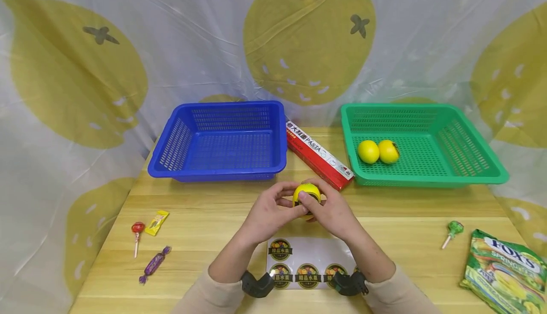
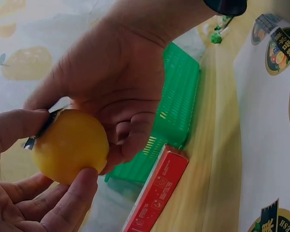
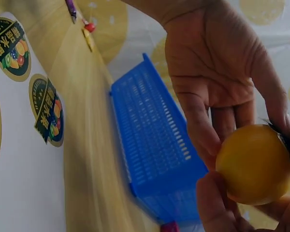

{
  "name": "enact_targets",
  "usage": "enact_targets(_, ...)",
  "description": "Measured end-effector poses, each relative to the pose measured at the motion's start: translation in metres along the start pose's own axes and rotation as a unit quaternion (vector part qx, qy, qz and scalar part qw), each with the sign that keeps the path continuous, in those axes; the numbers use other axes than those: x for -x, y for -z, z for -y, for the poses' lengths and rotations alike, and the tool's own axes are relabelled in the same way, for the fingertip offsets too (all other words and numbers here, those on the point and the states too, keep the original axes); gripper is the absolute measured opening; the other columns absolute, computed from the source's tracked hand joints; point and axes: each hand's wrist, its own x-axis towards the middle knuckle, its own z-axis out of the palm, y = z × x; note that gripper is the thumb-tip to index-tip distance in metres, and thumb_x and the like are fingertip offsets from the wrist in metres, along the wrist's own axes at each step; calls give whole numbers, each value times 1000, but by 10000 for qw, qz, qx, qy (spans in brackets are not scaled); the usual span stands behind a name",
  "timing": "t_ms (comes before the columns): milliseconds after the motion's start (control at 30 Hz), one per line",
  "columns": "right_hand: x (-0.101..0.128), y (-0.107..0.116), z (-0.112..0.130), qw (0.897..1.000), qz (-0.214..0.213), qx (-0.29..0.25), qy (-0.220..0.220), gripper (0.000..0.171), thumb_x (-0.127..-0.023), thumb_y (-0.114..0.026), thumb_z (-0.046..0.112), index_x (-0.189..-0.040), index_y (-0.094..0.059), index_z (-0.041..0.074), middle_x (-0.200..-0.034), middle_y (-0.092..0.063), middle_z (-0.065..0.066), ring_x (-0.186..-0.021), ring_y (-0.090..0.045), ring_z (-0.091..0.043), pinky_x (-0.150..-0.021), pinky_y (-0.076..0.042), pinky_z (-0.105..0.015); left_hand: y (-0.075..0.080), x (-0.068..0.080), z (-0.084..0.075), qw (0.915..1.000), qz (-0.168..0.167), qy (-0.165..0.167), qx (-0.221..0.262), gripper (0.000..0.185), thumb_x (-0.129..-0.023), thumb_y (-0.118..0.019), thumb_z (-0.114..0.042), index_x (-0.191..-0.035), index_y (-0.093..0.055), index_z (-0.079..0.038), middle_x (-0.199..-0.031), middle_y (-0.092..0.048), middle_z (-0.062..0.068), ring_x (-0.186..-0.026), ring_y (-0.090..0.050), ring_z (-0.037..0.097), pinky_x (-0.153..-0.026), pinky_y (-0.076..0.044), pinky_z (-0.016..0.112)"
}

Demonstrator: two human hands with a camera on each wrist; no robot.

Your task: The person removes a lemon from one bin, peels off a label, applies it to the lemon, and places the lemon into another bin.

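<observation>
Over the middle of the table, both hands hold a round yellow-orange persimmon (image 1: 306, 191) between them. My left hand (image 1: 268, 213) grips it from the left, and my right hand (image 1: 337, 213) has its fingers round the other side. Both thumbs are on a dark sticker (image 2: 44, 127) at the fruit's surface; the sticker's edge stands out in the left wrist view. In the right wrist view the persimmon (image 3: 253, 164) hides part of the fingers. Below the hands lies a white sheet (image 1: 316, 248) bearing several round black fruit-label stickers (image 1: 308, 276).
A blue basket (image 1: 218, 173) stands back left, a green basket (image 1: 427, 179) back right with two persimmons (image 1: 368, 152) inside. A red pasta box (image 1: 318, 155) lies between them. Lollipops (image 1: 137, 227), wrapped candies (image 1: 155, 265) and a green candy bag (image 1: 504, 273) lie at the sides.
</observation>
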Motion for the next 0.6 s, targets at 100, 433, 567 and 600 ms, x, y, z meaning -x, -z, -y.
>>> enact_targets(100,0,-2,-1,9998,-175,-26,92,36,-101,-64,36,-128,-64,12,-113,-63,-20,-72,-73,-22,-63,-63,-34,0,1,-1,10000,18,-58,-56,53,-85,-83,-28,-134,-64,-19,-130,-69,6,-101,-63,22,-77,-55,32)
enact_targets(433,-2,-7,-6,9950,-911,-409,-47,64,-109,-30,54,-122,-69,5,-97,-67,-19,-68,-68,-21,-58,-62,-37,-1,0,-1,9994,127,28,320,53,-86,-81,-23,-135,-62,-15,-130,-68,9,-100,-64,20,-78,-56,29)
enact_targets(567,-2,-10,-7,9958,-804,-355,262,54,-110,-34,47,-127,-65,7,-102,-66,-21,-71,-68,-20,-60,-62,-35,-1,-2,0,9952,306,18,927,55,-91,-76,-16,-140,-54,-7,-135,-62,18,-98,-64,18,-82,-61,32)
enact_targets(600,-2,-12,-8,9953,-841,-278,402,48,-110,-38,43,-127,-66,8,-101,-67,-21,-70,-68,-19,-59,-62,-33,0,-3,0,9941,362,-17,1023,55,-92,-75,-16,-141,-52,-4,-136,-60,20,-97,-65,17,-82,-61,34)
